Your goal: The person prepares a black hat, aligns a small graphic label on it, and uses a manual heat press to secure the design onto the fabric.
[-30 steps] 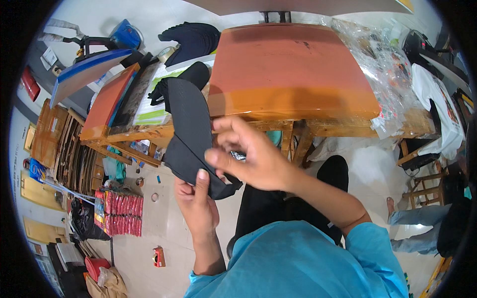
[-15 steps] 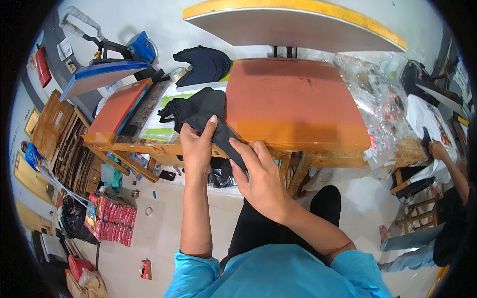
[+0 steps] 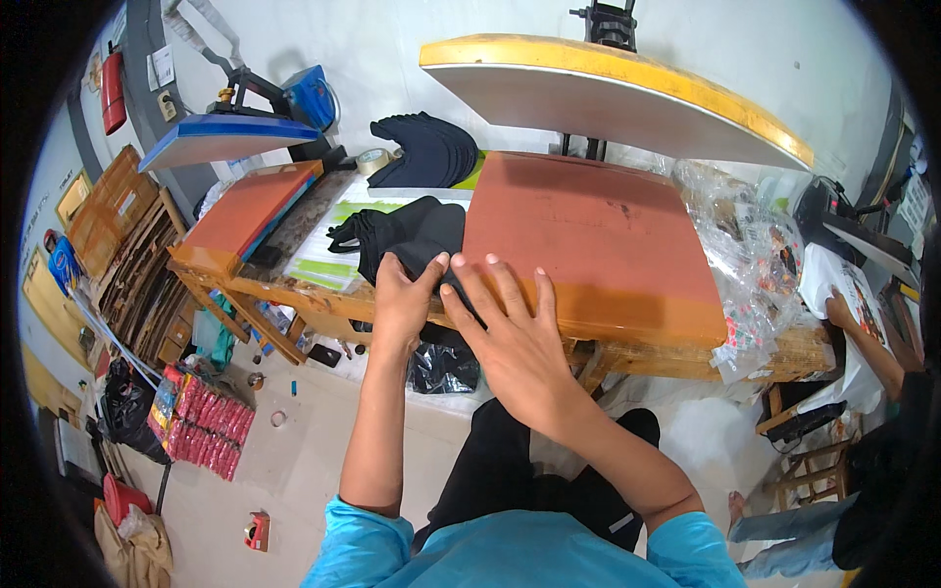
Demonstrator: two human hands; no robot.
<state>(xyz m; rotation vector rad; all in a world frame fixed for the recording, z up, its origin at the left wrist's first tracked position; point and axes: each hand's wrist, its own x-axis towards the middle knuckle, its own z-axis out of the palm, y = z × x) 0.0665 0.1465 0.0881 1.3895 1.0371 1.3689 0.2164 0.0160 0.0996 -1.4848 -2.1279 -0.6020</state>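
A bunch of black fabric [image 3: 423, 227], partly crumpled on its left side, lies against the left edge of the orange press pad [image 3: 588, 230]. My left hand [image 3: 399, 306] pinches the fabric's near edge between thumb and fingers. Beside it, my right hand [image 3: 520, 343] is open with fingers spread, its fingertips over the fabric's near end and the pad's front left corner. Part of the fabric is hidden under my hands. Behind it sits a fanned stack of dark curved fabric pieces [image 3: 421, 150].
The raised heat-press plate [image 3: 608, 93] with a yellow rim hangs above the pad. A smaller blue press [image 3: 235, 137] stands at left. Clear plastic bags [image 3: 750, 245] lie at right. Another person's hand [image 3: 840, 310] touches a white bag. A tape roll [image 3: 372, 161] stands behind.
My right hand has gone from gripping the fabric to spread fingers over it. My left hand keeps its pinch. The view has shifted, so the bench sits lower in the picture.
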